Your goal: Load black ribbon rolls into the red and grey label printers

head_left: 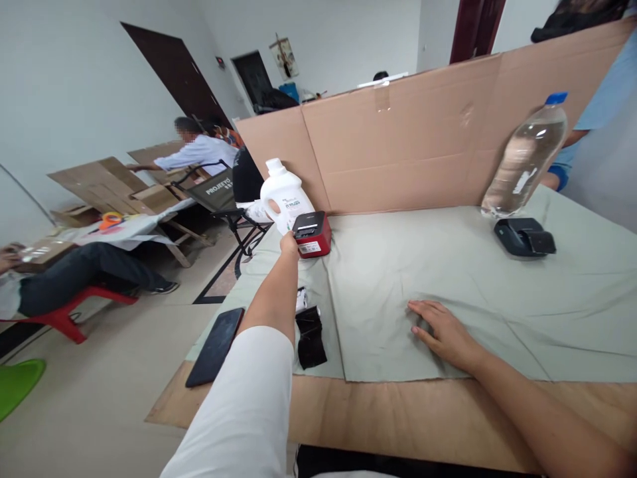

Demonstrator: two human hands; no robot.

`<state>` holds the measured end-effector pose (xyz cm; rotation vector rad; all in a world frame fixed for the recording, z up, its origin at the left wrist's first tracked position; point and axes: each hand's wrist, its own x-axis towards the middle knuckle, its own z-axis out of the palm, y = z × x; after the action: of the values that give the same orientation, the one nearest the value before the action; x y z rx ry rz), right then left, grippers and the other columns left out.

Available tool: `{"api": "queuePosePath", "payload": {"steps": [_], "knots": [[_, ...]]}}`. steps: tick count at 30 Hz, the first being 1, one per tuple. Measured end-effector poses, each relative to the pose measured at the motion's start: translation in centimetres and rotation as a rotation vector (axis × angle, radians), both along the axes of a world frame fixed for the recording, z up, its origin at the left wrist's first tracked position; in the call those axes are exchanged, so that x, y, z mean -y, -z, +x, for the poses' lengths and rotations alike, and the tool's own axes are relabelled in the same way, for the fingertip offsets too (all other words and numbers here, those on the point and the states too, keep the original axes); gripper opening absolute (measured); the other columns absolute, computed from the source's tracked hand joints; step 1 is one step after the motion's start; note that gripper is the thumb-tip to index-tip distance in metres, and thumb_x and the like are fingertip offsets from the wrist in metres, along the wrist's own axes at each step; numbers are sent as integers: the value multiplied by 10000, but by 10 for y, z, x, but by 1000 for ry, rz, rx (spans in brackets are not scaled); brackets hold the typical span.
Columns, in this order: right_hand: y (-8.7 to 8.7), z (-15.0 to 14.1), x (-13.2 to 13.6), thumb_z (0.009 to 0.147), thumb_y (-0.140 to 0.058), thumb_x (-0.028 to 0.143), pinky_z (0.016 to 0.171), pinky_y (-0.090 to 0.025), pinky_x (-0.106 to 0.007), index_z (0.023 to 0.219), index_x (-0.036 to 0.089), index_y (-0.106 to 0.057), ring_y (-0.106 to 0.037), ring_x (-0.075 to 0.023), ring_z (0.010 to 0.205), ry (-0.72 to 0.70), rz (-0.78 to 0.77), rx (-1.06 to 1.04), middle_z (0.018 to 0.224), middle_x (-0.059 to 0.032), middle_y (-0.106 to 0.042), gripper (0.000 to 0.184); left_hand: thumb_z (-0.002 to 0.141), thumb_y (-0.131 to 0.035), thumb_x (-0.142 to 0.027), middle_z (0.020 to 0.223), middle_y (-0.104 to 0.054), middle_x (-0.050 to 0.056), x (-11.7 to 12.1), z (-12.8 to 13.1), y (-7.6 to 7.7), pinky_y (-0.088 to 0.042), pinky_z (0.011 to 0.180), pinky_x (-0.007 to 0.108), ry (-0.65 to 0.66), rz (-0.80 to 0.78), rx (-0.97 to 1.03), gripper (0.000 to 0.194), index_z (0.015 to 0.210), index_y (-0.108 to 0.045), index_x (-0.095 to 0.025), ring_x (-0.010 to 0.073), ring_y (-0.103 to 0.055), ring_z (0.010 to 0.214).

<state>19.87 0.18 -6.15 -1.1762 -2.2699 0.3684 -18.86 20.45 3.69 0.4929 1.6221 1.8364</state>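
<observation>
My left hand [288,244] reaches far forward and grips the left side of a red and black receipt printer [318,239]; most of its fingers are hidden. Directly behind the printer stands a white jug-style bottle [283,189] with a handle. My right hand [445,332] rests on the pale green cloth [388,265], fingers stretched and thumb apart, with nothing in it. Beneath my left forearm's right side lie a black roll [311,335], partly unrolled, and a small white roll [301,299]. A dark phone or tablet [216,345] lies left of that forearm.
A cardboard partition [398,146] closes off the table's back. At the right stand a large clear bottle with a blue cap [527,156] and a small black device [522,237]. Bare wood [398,411] shows along the front edge. Other people sit at left, near a folding chair [213,192].
</observation>
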Motion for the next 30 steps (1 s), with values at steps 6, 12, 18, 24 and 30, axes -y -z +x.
{"api": "queuePosePath", "payload": {"steps": [6,12,18,24,30], "knots": [[2,-2,-1,894,-551,363,1035,-471,-530,1249,230,-630,-564,-278,1244,8,23,26,1340,-97,-620,388,860,-543,-216,1224,-563,124,24,27,-1,-330,1092,411,-231,-27,-293,106,963,-524,-196,247,-406,1337],[1,-5,1,875,-582,372,1042,-457,-521,1225,213,-644,-543,-278,1264,-11,42,60,1352,-119,-606,389,848,-518,-227,1130,-561,80,100,137,57,-396,1031,398,316,124,-530,206,1053,-527,-213,213,-528,1138],[-6,-2,19,871,-602,394,1011,-466,-472,1243,210,-625,-543,-254,1247,-90,4,124,1364,-114,-596,416,858,-513,-263,1121,-587,85,178,190,107,-468,913,355,602,173,-563,219,1068,-543,-209,199,-570,1062],[-46,69,-71,838,-648,363,1037,-383,-553,1097,163,-691,-524,-333,1235,285,130,208,1303,-166,-620,330,817,-552,-235,1020,-613,72,182,190,104,-473,894,390,734,140,-725,144,951,-596,-208,211,-584,969],[-67,171,-156,770,-708,460,1026,-255,-641,1327,89,-529,-235,-499,1381,1040,-1,210,1541,-275,-250,693,767,-566,-154,982,-627,65,181,194,100,-465,911,401,793,153,-878,132,886,-596,-203,222,-582,986]]}}
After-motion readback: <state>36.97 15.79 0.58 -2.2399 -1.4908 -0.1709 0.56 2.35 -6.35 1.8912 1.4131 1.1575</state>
